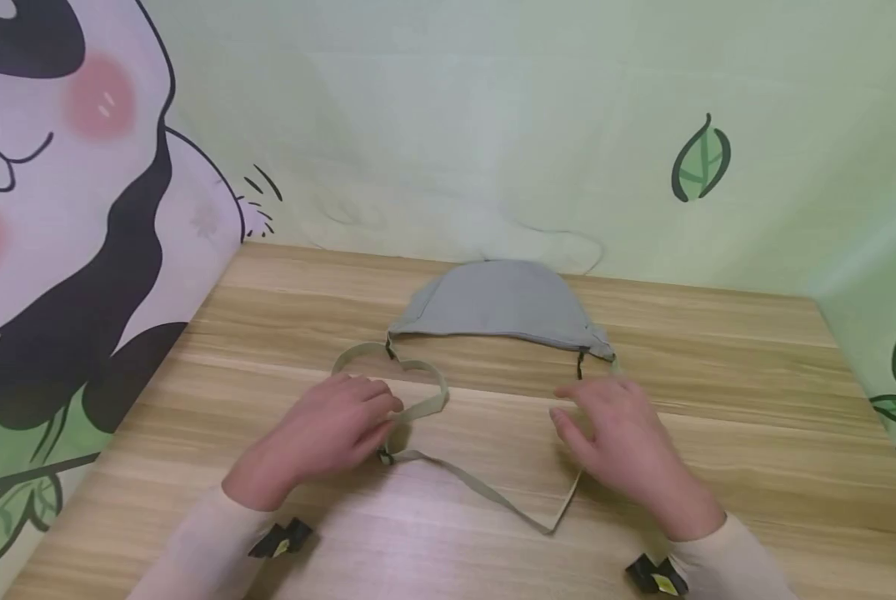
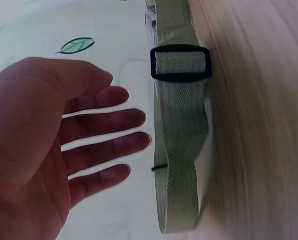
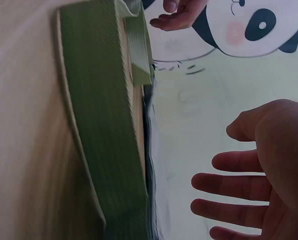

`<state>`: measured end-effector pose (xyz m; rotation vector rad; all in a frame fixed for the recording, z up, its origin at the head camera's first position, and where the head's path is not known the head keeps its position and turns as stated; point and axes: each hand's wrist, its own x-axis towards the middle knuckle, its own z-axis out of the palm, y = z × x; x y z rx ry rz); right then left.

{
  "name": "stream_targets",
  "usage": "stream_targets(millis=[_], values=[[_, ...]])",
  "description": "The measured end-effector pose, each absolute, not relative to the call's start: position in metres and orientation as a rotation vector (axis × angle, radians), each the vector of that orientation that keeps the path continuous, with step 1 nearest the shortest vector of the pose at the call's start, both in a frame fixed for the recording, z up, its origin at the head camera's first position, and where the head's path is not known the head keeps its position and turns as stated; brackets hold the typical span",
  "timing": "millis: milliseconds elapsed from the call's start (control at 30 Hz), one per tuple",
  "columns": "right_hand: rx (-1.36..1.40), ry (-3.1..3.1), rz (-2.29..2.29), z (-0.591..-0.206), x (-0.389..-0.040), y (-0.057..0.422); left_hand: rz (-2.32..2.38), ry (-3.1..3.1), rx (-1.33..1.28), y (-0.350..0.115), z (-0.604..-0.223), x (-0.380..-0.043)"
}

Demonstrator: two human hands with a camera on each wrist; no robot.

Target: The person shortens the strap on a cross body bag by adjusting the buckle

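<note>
A grey half-moon bag (image 1: 503,300) lies toward the back of the wooden table, its green webbing strap (image 2: 183,200) spread out in front of it. My left hand (image 1: 338,425) is over the left loop of the strap, fingers apart and relaxed, holding nothing. Close to its fingertips in the left wrist view is a black slide buckle (image 2: 181,77) threaded on the strap. Over the strap's right side is my right hand (image 1: 620,429), its fingers loosely spread and holding nothing. It covers part of the strap in the head view.
The wooden table (image 1: 755,358) meets a pale green wall (image 1: 432,150) right behind the bag. A panda (image 1: 35,217) is printed on the left side. Black wrist mounts (image 1: 281,540) show at both sleeves.
</note>
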<state>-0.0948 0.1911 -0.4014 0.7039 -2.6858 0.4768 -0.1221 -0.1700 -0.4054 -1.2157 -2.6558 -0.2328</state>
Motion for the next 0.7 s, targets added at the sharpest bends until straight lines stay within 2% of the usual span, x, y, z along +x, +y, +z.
stream_targets(millis=[333,700], values=[[0.904,-2.618,0.521,-0.406,-0.091,0.167,-0.390,-2.565,-1.419,-0.181,-0.411,-0.117],[1.002,-2.686,0.488,-0.410,-0.086,0.142,-0.365,-2.645,-1.462,-0.187,-0.415,-0.111]])
